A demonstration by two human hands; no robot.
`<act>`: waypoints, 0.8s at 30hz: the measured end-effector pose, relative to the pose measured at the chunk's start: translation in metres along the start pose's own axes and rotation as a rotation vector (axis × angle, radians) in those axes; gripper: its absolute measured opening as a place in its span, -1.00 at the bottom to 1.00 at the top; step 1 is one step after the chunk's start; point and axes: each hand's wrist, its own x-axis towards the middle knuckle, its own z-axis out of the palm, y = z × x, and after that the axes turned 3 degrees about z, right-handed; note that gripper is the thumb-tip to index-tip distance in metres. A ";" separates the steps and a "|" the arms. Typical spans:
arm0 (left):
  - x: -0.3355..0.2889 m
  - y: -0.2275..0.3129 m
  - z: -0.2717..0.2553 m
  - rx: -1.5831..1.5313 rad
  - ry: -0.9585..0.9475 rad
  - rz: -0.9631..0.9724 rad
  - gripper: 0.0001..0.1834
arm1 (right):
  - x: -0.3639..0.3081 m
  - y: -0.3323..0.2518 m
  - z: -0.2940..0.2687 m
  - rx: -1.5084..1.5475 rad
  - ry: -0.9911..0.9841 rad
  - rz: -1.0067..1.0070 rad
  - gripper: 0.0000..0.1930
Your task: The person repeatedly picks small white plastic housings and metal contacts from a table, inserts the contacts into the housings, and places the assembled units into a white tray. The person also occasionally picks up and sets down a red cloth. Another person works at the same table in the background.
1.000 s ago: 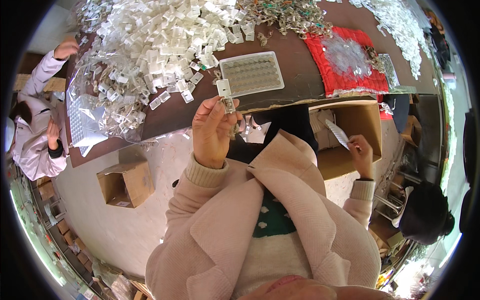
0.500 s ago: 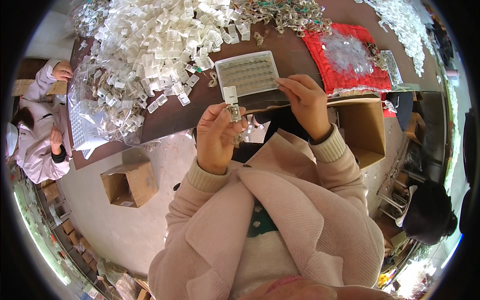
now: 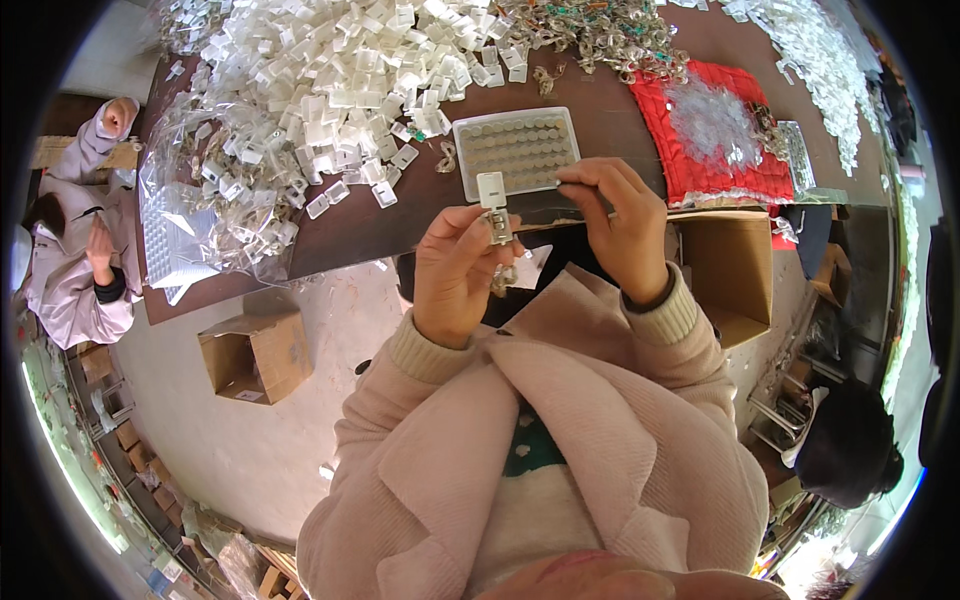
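Left hand point(image 3: 455, 275) pinches a small white clip piece point(image 3: 493, 205) upright at chest height (easy to reach), right hand point(image 3: 620, 225) fingertips closed on the tray point(image 3: 516, 152) edge beyond, white parts heap point(image 3: 310, 90) farther back.

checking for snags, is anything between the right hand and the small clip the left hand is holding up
Nothing visible. The right hand is beside the small clip pinched in the left hand, with open space between them; the tray of round pieces lies beyond on the table.
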 end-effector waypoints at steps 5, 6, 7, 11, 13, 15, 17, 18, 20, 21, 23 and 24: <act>-0.002 -0.004 0.005 0.076 -0.014 0.047 -0.84 | -0.003 -0.037 0.013 0.119 -0.013 -0.131 -0.80; -0.003 -0.004 0.005 0.077 -0.020 0.050 -0.85 | -0.003 -0.040 0.017 0.101 -0.010 -0.147 -0.79; -0.004 -0.003 0.005 0.077 -0.022 0.055 -0.85 | -0.002 -0.041 0.021 0.083 -0.005 -0.160 -0.78; -0.007 0.001 0.003 -0.001 -0.017 0.044 -0.86 | -0.003 -0.042 0.025 -0.019 -0.010 -0.252 -0.78; -0.007 0.002 0.001 -0.003 -0.004 0.025 -0.85 | -0.003 -0.041 0.023 0.025 -0.085 -0.197 -0.81; -0.008 0.002 -0.001 -0.013 0.029 -0.001 -0.85 | -0.002 -0.041 0.020 0.072 -0.141 -0.154 -0.82; -0.007 0.003 -0.003 -0.036 0.064 -0.008 -0.85 | -0.003 -0.042 0.021 0.119 -0.193 -0.117 -0.82; -0.008 0.003 -0.003 -0.054 0.082 -0.004 -0.85 | -0.005 -0.042 0.023 0.119 -0.166 -0.158 -0.80; -0.009 0.004 -0.003 -0.064 0.122 0.016 -0.86 | -0.009 -0.044 0.028 0.113 -0.127 -0.243 -0.75; -0.009 0.003 -0.003 -0.054 0.142 0.028 -0.86 | -0.011 -0.044 0.031 0.125 -0.115 -0.238 -0.73; -0.010 0.003 -0.002 -0.062 0.164 0.035 -0.86 | -0.015 -0.045 0.035 0.132 -0.111 -0.229 -0.70; -0.010 0.003 -0.002 -0.073 0.160 0.031 -0.86 | -0.016 -0.046 0.036 0.138 -0.107 -0.211 -0.77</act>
